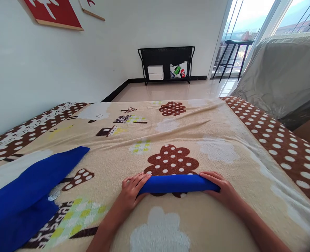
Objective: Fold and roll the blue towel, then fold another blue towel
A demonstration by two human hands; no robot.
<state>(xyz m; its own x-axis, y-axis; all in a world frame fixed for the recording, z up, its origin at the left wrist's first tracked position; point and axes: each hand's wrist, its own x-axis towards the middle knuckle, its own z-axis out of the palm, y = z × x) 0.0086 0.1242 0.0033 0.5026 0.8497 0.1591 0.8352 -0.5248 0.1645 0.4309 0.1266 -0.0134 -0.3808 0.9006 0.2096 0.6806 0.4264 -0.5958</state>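
A blue roll (178, 183) is lying across the near part of the large brown flower print (172, 159) on the blanket (113, 161). Just left of the print, the left hand (131, 189) is holding one end, fingers closing over the top, thumb pressing the near side. Just right of it, the right hand (223, 187) is gripping the other end likewise. Well left of the print, a blue cloth (36, 182) is lying spread out.

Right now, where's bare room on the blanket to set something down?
Free: the far stretch of the blanket, beyond the blue roll; also between the right hand and spotted border. Crowded: near left, under the loose blue cloth, and front middle, where left hand and right hand hold the roll.
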